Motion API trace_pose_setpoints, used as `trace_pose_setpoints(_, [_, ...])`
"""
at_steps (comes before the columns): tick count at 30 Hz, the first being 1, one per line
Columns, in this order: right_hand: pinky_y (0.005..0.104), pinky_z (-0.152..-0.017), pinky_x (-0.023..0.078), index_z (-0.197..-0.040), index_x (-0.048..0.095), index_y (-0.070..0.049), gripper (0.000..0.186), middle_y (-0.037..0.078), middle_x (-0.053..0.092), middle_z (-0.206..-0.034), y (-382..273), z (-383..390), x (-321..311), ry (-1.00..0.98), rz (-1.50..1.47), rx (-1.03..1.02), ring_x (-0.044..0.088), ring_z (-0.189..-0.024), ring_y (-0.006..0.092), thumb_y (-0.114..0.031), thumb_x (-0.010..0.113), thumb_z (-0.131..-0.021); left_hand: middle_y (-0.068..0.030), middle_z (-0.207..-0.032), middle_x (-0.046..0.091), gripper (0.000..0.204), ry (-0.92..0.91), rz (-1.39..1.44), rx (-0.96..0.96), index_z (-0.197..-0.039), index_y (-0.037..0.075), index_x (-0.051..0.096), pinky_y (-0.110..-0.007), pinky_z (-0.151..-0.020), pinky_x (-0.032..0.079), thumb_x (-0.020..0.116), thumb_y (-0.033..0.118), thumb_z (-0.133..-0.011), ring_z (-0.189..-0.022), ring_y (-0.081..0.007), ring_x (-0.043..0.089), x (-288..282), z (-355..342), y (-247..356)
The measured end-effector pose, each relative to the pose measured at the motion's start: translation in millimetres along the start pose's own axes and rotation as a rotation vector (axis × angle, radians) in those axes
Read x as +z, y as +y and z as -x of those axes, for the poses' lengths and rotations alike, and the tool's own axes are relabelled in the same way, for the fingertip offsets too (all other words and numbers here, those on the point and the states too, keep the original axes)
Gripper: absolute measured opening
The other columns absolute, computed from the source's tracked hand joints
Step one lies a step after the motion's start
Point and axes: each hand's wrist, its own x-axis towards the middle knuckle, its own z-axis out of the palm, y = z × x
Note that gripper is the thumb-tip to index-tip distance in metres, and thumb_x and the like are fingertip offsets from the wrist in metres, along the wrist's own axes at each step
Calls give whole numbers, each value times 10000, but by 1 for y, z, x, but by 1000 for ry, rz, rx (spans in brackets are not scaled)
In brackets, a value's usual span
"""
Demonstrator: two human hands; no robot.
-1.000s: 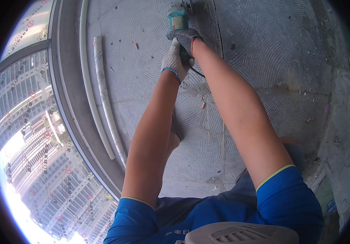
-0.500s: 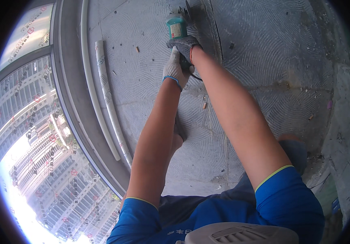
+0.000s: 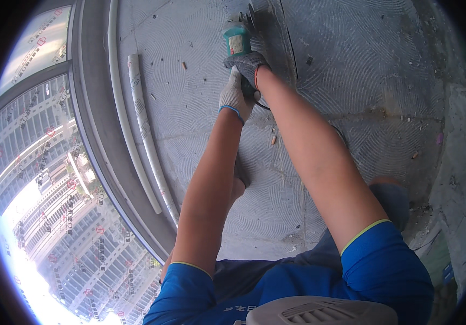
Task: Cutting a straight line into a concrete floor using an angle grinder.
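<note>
A teal angle grinder (image 3: 236, 43) is held low at the floor, far ahead of me. Its thin disc (image 3: 252, 16) stands on edge at the far right side of the tool, seen nearly edge-on. My right hand (image 3: 246, 61), in a dark grey glove with an orange cuff, is closed round the body just behind the label. Nearer to me, my left hand (image 3: 235, 96), in a white knit glove with a blue cuff, grips the dark rear part. A black cord loops out beside the left hand. Whether the disc touches the floor cannot be made out.
Two long pale pipes (image 3: 141, 108) lie along the window frame (image 3: 89, 124) on my left. The grey floor (image 3: 352, 65) has swirled ridges and a dark line right of the disc. Cigarette butts (image 3: 274, 140) and rubble bits are scattered about. A rough wall base (image 3: 455, 162) stands at right.
The grinder and both gloved hands have come slightly nearer to me. Both hands have kept their hold. More of a dark loop shows beside my right forearm.
</note>
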Motion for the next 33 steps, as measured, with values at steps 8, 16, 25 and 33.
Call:
trace_pose_setpoints(8, [345,-965,452,-1180,638,-62,583,116,672,-1121,-36,51,3,64,274,89,624,-1030,197,-272,830,-672,-50,-1003,662,348,18,22,8,-1113,131,585,-404,-653,542,539,443,-965,-873,-211,644,-5,3,-6])
trace_pose_setpoints(16, [386,-825,517,-1075,661,-29,503,134,690,-1027,-17,53,-7,127,201,173,659,-920,236,-259,834,-662,-28,-1088,664,367,-37,15,-14,-1162,133,582,-396,-707,534,521,443,-975,-943,-206,639,0,11,-14])
trace_pose_setpoints(25, [368,-881,516,-1138,653,-16,647,168,685,-1101,-17,69,-5,83,172,261,666,-994,266,-376,828,-630,-23,-1031,674,347,-44,38,-10,-1118,143,595,-405,-689,534,535,450,-967,-916,-202,643,-10,19,-22])
trace_pose_setpoints(33, [364,-829,510,-1049,668,-25,472,112,695,-997,-10,79,0,116,118,280,658,-883,215,-245,834,-666,-36,-1078,673,374,-22,67,-42,-1159,133,587,-415,-696,537,524,450,-972,-919,-215,644,-15,29,-30])
